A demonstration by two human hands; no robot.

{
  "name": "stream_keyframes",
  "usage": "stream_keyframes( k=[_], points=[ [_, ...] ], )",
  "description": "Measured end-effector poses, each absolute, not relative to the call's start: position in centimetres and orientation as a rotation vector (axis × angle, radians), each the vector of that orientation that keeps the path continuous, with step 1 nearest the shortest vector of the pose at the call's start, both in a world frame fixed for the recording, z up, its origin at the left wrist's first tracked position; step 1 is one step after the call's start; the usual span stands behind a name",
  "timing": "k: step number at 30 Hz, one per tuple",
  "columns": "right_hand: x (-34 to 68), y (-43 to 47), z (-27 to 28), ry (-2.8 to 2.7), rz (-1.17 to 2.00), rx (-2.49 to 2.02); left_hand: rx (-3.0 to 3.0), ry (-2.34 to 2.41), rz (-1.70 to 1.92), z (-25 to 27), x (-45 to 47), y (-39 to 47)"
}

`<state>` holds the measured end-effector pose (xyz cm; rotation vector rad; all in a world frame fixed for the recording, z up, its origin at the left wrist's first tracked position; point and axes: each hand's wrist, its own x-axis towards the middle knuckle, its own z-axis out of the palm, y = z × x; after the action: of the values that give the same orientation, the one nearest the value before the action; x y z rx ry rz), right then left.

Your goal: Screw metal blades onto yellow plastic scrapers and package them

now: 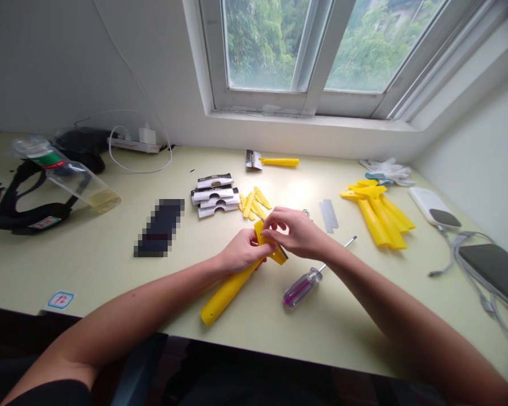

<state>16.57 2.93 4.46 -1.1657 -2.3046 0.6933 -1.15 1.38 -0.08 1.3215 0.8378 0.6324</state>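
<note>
My left hand (239, 252) is closed around the neck of a yellow plastic scraper (231, 292), its handle slanting down toward the front edge of the table. A dark blade edge shows at the scraper's head. Over that head, my right hand (294, 231) has thumb and fingers pinched together; whatever is between them is too small or hidden to name. A screwdriver (301, 288) with a clear and purple handle lies under my right forearm. Just beyond my hands are small yellow plates (254, 203), a little pile of screws (306, 213) and flat metal blades (328, 216).
Several yellow scraper handles (375, 217) lie at right, near white gloves (389, 171), a white device (434, 206) and cables. Black-and-white card sleeves (215, 195) sit left of centre. A sleeved scraper (279, 162) lies at the back. A bottle (74, 177) leans on a black headset (25, 217).
</note>
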Motion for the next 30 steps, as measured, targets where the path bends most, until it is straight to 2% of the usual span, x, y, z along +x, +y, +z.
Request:
stream_keyframes(
  k=[3, 12, 18, 21, 24, 27, 30],
  points=[
    [16.5, 3.0, 4.2, -2.226, 0.779, -1.211, 1.324, 0.831, 0.635, 0.0, -1.1, 1.3],
    [17.2, 4.2, 3.5, -2.04, 1.381, -1.162, 1.367, 0.821, 0.579, 0.4, -1.0, 1.4],
    [17.5, 4.4, 3.8, -1.984, 1.345, -1.216, 1.529, 0.926, 0.541, 0.9, -1.8, 1.7],
    [17.7, 4.9, 3.5, -1.885, 1.338, -1.265, 1.791, 1.088, 0.606, 1.4, -2.3, 1.4],
    [18.1, 5.4, 3.0, -1.744, 1.434, -1.274, 2.304, 1.183, 0.691, 1.4, -2.6, 0.9],
    [18.4, 5.7, 2.5, -1.69, 1.469, -1.26, 2.741, 1.143, 0.584, 1.0, -2.6, 0.5],
    [18.6, 5.8, 2.1, -1.693, 1.445, -1.237, 2.929, 1.105, 0.482, 0.6, -2.6, 0.5]
  ],
)
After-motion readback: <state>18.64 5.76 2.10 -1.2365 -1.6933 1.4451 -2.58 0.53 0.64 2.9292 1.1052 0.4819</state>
